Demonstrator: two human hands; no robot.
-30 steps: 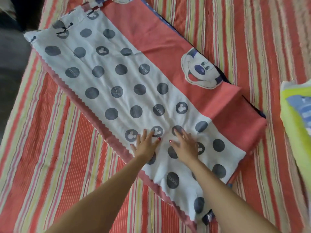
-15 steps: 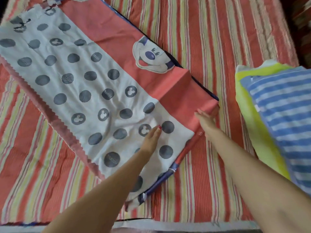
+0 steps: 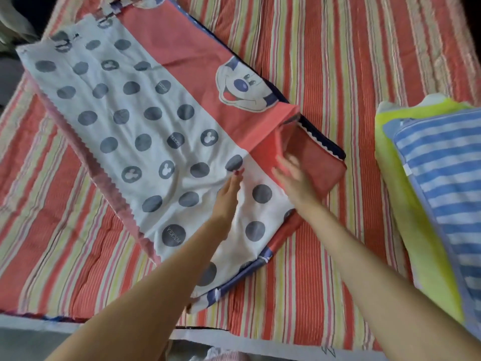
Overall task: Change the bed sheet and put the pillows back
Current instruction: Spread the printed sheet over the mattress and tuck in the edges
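**Folded sheet on striped bed: position, markings, hand contact**

**Markings.** The folded bed sheet (image 3: 145, 121) carries a white panel printed with grey dots. Several dots contain a mouse-head silhouette. At least one near dot reads "MICKEY", seen inverted from the camera. Smaller dots farther away also carry lettering, which is too small to read. The salmon-red panel bears a cartoon mouse face (image 3: 243, 86). A dark blue layer with a white zigzag edge shows along the right side.

**Orientation.** The sheet lies flat on the striped mattress cover (image 3: 338, 61). Its long axis runs diagonally, from the far left corner to the near centre. The white panel occupies the left half along that axis. The red panel occupies the right half. A pinked pink edge borders the left long side.

**Left hand.** The left hand (image 3: 229, 194) rests on the white panel near the sheet's near end. Its fingers are straight and together, pointing away from the camera. It holds nothing.

**Right hand.** The right hand (image 3: 294, 178) lies on the red panel at the sheet's right corner. There the top layer is lifted and folded back. The fingers are motion-blurred; whether they pinch the fabric cannot be determined.

**Adjacent item.** A blue-striped pillow (image 3: 442, 194) with a yellow-green layer beneath lies at the right, well apart from the sheet.
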